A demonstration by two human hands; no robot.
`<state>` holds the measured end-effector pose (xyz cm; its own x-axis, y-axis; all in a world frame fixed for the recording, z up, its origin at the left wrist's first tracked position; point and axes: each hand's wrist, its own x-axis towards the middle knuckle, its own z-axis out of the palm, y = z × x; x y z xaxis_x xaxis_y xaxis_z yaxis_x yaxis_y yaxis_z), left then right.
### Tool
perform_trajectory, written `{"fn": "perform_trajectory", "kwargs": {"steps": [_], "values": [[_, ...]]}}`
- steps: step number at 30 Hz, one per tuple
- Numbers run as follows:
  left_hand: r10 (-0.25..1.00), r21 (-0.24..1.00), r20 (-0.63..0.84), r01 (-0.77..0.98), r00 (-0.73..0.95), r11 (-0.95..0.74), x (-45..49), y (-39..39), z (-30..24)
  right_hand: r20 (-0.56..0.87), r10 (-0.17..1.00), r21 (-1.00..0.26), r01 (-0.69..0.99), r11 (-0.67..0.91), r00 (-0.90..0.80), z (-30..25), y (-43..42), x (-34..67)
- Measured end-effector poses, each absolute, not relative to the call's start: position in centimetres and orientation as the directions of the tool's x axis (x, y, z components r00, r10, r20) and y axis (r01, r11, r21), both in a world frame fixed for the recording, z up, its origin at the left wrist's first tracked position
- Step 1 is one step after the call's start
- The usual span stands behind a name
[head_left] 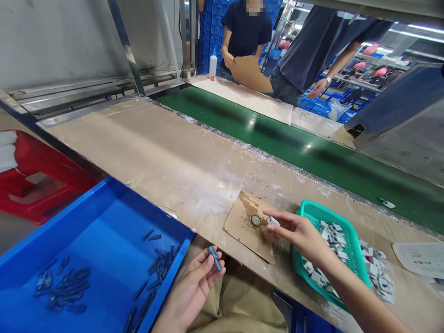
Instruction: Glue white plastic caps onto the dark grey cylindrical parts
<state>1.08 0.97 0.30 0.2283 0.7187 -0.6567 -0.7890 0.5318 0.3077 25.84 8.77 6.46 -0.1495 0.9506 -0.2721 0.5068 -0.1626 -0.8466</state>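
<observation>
With your left hand (189, 289) pinching the grey pin (214, 258) beside the blue tray (104, 222), and your right hand (301, 236) fingers (279, 215) gripping the white block (273, 221) by the cap (256, 220), it seems best to lower the block lightly and squarely.

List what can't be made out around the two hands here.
Head view only.
- White piece: mostly covered by fingertips of the right hand.
- Grey pin in the left hand: too small for detail.
- Round cap: contents too small.
- Green basket: near side behind the right forearm.
- Blue tray: cut off by the bottom edge.
</observation>
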Motion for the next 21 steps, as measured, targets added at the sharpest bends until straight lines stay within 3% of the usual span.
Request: {"fn": "perform_trajectory", "kwargs": {"steps": [4,8,12,17,21], "values": [[0.729,0.27,-0.627,-0.8,0.275,0.535,1.8,1.2,0.3,-0.187,0.967,-0.815,0.577,-0.053,-0.176,5.9,8.5,26.5],[0.716,0.257,-0.639,-0.801,0.28,0.542,2.5,1.6,0.5,-0.075,0.969,-0.652,0.746,0.132,-0.236,5.9,8.9,26.2],[0.711,0.235,-0.632,-0.797,0.309,0.556,2.9,1.7,0.9,0.09,0.943,-0.517,0.794,0.32,-0.321,5.4,9.9,25.5],[0.718,0.223,-0.606,-0.794,0.342,0.566,3.0,1.7,0.9,0.051,0.931,-0.512,0.791,0.335,-0.362,4.1,10.5,24.9],[0.721,0.21,-0.596,-0.798,0.353,0.564,3.3,1.9,0.6,0.025,0.951,-0.578,0.772,0.265,-0.308,4.5,10.5,24.7]]}}
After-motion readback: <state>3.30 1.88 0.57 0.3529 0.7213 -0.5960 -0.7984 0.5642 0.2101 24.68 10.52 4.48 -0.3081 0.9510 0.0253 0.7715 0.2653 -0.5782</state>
